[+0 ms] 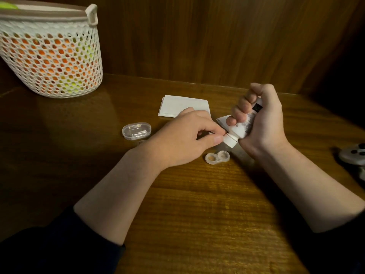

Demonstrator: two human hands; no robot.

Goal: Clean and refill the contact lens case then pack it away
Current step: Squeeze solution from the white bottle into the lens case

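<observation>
Contact lens case (217,157) lies open on the desk (197,204) just right of the frame's centre, its two round wells facing up and no caps in sight. Directly above it, the right hand (260,119) is wrapped around a white solution bottle (242,125), tilted so that its cap end points down and to the left. The left hand (183,139) reaches in from the lower left and pinches that bottle cap (229,141) between thumb and forefinger. Whether the cap is being loosened or tightened cannot be told from one view; with the wells looking dry, though the dim light makes that hard to judge, loosening seems the likelier reading.

So the step in hand looks like opening the bottle ahead of the rinse or refill. The next move calls for getting the cap off, setting it aside, and bringing the nozzle over one well at a time with a gentle squeeze, since the case is light and could slide or tip.

A folded white tissue (183,107) rests at the centre top of the desk, partly behind the left hand, and a clear oval storage box (136,131) sits left of it. A white mesh basket (49,56) stands at the upper left, and a grey game controller (353,155) shows at the right edge.
</observation>
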